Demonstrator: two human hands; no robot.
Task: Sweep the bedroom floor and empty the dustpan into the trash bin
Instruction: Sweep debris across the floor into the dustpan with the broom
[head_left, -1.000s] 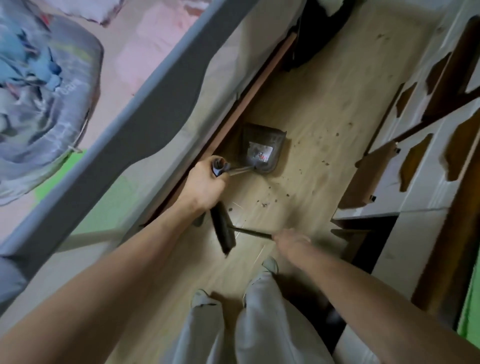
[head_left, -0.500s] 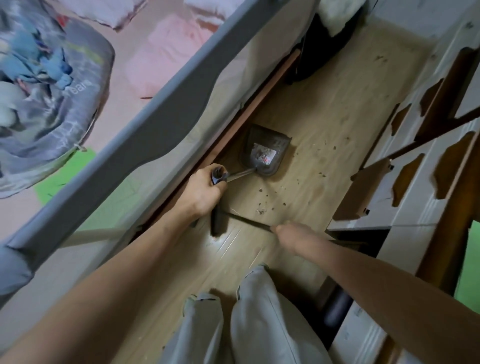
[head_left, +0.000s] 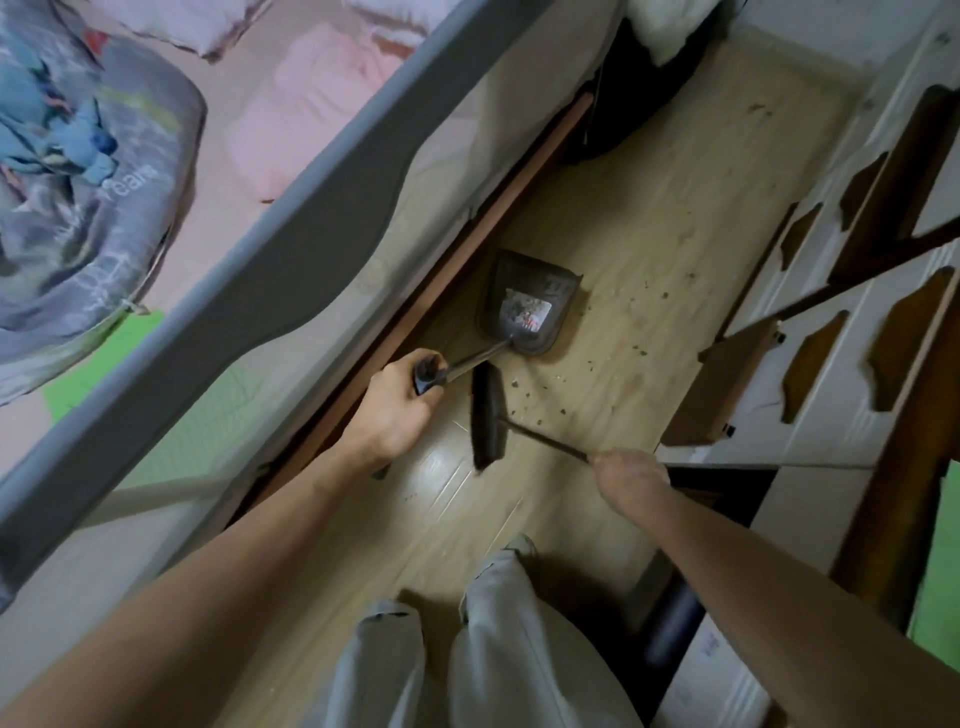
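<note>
Left arm: extended forward along the bed frame (head_left: 291, 249). Left hand (head_left: 395, 405): fingers curled round the black grip of the dustpan handle, held above the floor (head_left: 649, 249).
Right arm: reaching in from the lower right. Right hand (head_left: 626, 475): blurred, closed round the thin broom handle.
Dustpan (head_left: 527, 299): dark, resting on the floor beside the bed's wooden base rail, debris and a pale label visible inside.
Broom head (head_left: 487, 415): dark, on the floor just behind the dustpan's rear edge, between the two hands.
Debris (head_left: 592, 358): small dark crumbs scattered on the floor to the right of the dustpan, toward the white cabinet (head_left: 831, 364).
Change from half a second ago: broom head has shifted rightward and nearer the dustpan; dustpan unmoved.
</note>
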